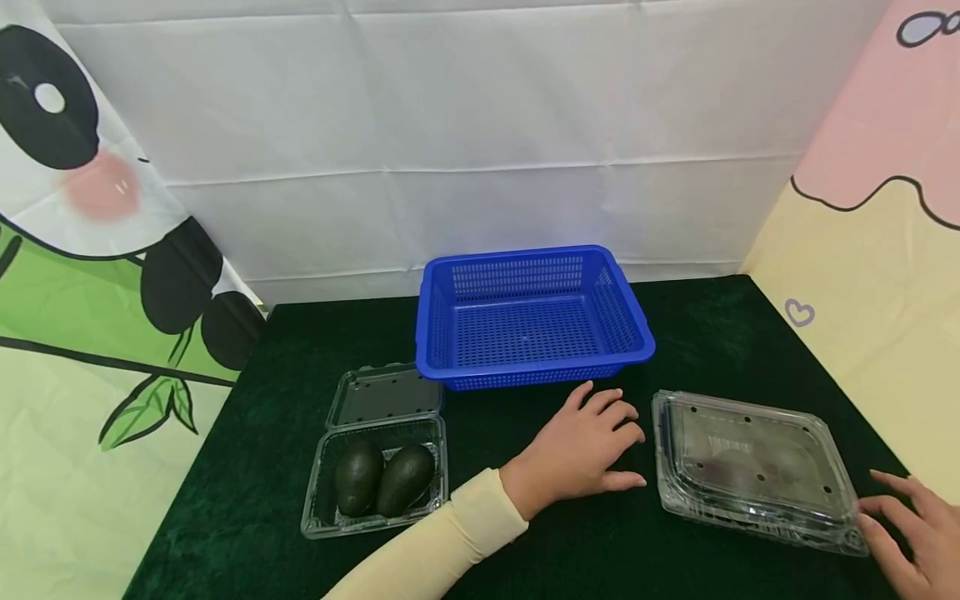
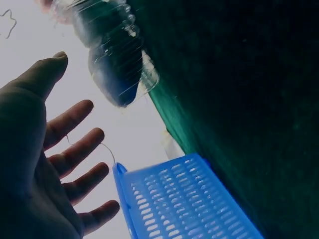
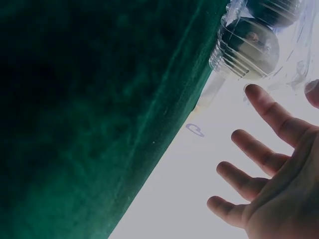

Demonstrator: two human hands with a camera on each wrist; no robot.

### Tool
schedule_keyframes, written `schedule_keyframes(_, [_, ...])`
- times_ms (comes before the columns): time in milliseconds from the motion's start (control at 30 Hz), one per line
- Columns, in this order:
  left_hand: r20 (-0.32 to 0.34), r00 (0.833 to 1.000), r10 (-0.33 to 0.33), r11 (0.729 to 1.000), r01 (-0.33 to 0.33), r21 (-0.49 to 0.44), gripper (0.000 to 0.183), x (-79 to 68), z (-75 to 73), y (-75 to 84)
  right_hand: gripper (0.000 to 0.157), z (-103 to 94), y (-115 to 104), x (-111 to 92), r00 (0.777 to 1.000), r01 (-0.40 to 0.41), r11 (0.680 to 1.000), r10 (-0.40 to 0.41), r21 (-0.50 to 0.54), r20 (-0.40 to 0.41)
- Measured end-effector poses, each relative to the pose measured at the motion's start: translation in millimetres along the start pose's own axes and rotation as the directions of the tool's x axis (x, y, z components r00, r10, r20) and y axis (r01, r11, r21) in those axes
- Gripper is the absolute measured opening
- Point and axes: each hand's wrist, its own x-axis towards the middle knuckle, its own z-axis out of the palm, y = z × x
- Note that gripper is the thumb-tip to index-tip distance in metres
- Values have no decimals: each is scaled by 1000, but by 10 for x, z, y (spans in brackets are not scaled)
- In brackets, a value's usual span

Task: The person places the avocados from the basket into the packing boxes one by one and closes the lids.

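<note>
A closed clear plastic clamshell box (image 1: 750,467) lies at the right of the table, with dark rounded fruit (image 3: 249,47) showing through its ribbed side in the right wrist view. My right hand (image 1: 918,533) is at the box's right edge, fingertips right by the rim and fingers spread. Between the two boxes my left hand (image 1: 577,454) hovers with fingers apart and nothing held; its thumb points toward the closed box. To the left, a second clamshell box (image 1: 315,500) stands with its lid (image 1: 386,396) folded back. Two dark green avocados (image 1: 358,479) lie side by side inside it.
A blue perforated plastic basket (image 1: 536,372) stands behind the left hand, near the back of the table, with no contents showing. Dark green cloth (image 1: 247,500) covers the table. White sheeting (image 1: 480,100) hangs behind, and printed cartoon sheets flank both sides.
</note>
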Motion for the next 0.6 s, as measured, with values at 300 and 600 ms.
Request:
schedule_keyframes(300, [-145, 976, 160, 986, -164, -17, 34, 21, 118, 93, 34, 35, -35, -45, 996, -54, 998, 56, -25, 70])
schedule_keyframes(600, [-185, 974, 133, 989, -144, -47, 41, 62, 229, 101, 32, 26, -91, -59, 988, -90, 996, 93, -24, 121])
